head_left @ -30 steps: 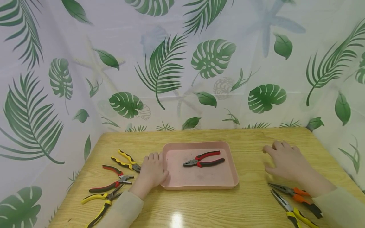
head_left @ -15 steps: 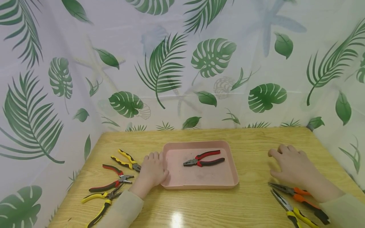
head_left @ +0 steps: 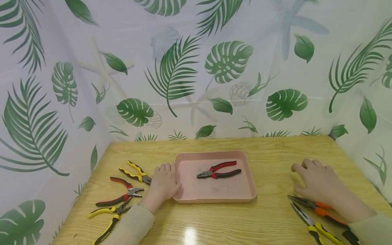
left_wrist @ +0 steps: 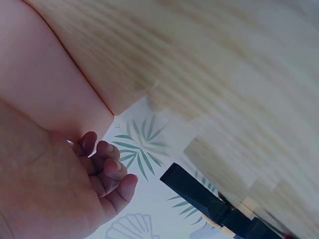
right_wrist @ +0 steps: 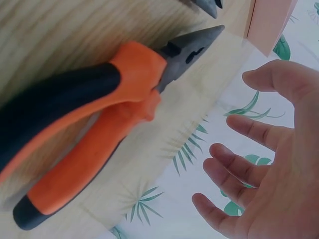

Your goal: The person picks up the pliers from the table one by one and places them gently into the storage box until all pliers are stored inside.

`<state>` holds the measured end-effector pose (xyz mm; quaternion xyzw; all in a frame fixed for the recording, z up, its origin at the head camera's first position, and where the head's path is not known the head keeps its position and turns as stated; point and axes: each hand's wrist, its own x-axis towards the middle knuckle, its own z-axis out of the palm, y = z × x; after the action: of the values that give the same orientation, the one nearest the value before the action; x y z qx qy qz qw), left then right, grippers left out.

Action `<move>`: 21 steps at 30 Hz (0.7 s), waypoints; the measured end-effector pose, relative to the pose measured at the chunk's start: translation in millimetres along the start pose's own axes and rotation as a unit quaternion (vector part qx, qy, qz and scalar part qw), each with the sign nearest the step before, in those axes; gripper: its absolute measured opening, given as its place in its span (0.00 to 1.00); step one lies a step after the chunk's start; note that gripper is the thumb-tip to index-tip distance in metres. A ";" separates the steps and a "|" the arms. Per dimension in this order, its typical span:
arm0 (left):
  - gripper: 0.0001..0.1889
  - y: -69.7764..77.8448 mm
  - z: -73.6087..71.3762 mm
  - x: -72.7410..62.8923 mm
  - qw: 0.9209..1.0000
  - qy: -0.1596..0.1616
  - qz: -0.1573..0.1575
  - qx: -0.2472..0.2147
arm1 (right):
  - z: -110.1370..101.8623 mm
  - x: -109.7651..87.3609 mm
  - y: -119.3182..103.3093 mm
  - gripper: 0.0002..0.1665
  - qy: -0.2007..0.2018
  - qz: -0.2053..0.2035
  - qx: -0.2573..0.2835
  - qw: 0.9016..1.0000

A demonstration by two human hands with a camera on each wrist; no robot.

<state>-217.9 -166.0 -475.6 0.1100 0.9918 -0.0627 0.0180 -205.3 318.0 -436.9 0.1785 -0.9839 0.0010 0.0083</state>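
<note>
My left hand grips the left side of a shallow pink tray, thumb over the rim and fingers outside. The left wrist view shows those fingers bent beside the tray's wall. Inside the tray lie red-and-black combination pliers. On the right, my right hand hovers with spread, slightly bent fingers and nothing in them. Orange-and-black needle-nose pliers lie just below it, large in the right wrist view. Yellow-and-black needle-nose pliers rest alongside.
Left of the tray, the wooden table carries yellow-and-black pliers, red-and-black pliers and another yellow-handled pair near my left sleeve. A leaf-patterned cloth hangs behind and at both sides.
My right hand has drawn back to the right and slightly nearer, exposing more of the orange pliers' handles. The left hand, tray and pliers have stayed in place.
</note>
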 end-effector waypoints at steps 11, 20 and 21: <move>0.26 0.4 -1.3 0.6 1.000 -0.002 -0.001 -0.004 | 4.6 -9.5 6.7 0.28 0.000 0.003 0.003 1.000; 0.26 0.8 -0.8 0.0 1.000 0.003 -0.002 -0.011 | 14.0 -18.9 14.9 0.30 0.004 0.007 0.000 1.000; 0.26 0.8 -0.9 -0.3 1.000 0.004 -0.002 -0.011 | 14.4 -20.0 15.8 0.31 0.005 0.007 0.001 1.000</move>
<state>-217.4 -165.1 -474.9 0.1080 0.9927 -0.0514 0.0156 -192.4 339.8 -451.6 0.1716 -0.9851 0.0027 0.0131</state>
